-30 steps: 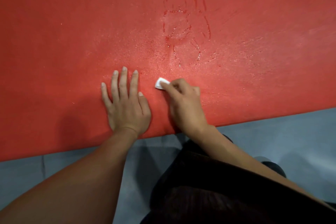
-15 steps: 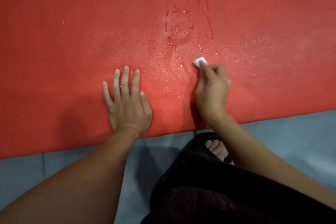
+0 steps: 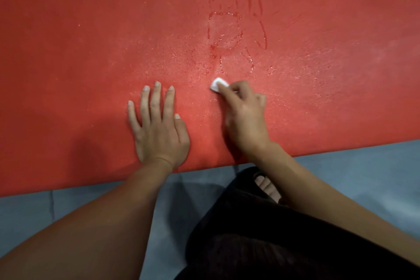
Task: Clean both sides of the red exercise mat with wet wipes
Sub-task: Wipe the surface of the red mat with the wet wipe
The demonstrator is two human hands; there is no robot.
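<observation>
The red exercise mat (image 3: pixel 79 41) fills the upper part of the view, lying flat on a grey floor. My left hand (image 3: pixel 159 129) rests flat on the mat near its front edge, fingers straight and spread. To its right, my right hand (image 3: pixel 245 118) pinches a small folded white wet wipe (image 3: pixel 218 84) and presses it onto the mat. Wet streaks and a damp hand-shaped mark (image 3: pixel 236 27) show on the mat beyond the wipe.
The grey floor (image 3: pixel 363 166) runs along the mat's front edge. My dark-clothed leg (image 3: pixel 272 245) and a foot in a black sandal (image 3: pixel 266 186) sit just in front of the mat at the lower right.
My right hand swept the wipe from beside my left hand out to the right and away, then back left to a spot between. My left hand stayed put.
</observation>
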